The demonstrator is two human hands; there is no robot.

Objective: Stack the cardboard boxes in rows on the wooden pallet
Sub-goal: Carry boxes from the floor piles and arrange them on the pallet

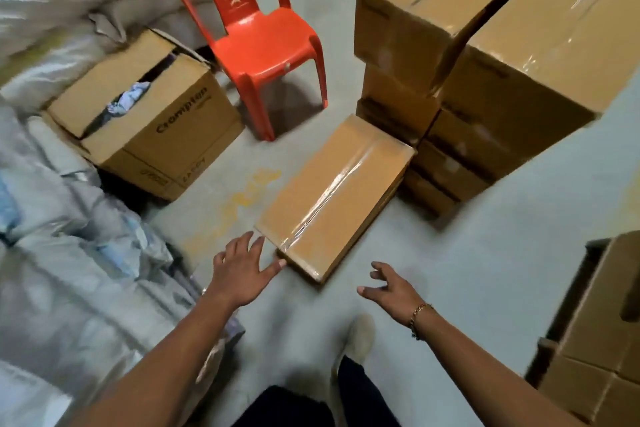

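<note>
cardboard box [334, 198] lies flat, long axis toward stacked boxes [481, 80].

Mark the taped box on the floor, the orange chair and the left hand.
taped box [334, 193], head view, middle of its top face.
orange chair [266, 42], head view, on the seat.
left hand [239, 270], head view, back of the hand.

I judge this a warehouse or storeroom. Tall stacks of tape-sealed brown cardboard boxes [485, 80] stand on a bare grey concrete floor [485, 253]. Grey plastic-wrapped bundles [69, 270] are heaped along the left. An open-topped brown carton printed "Crompton" [166, 135] sits beside an orange-red moulded plastic chair [263, 45].
</note>
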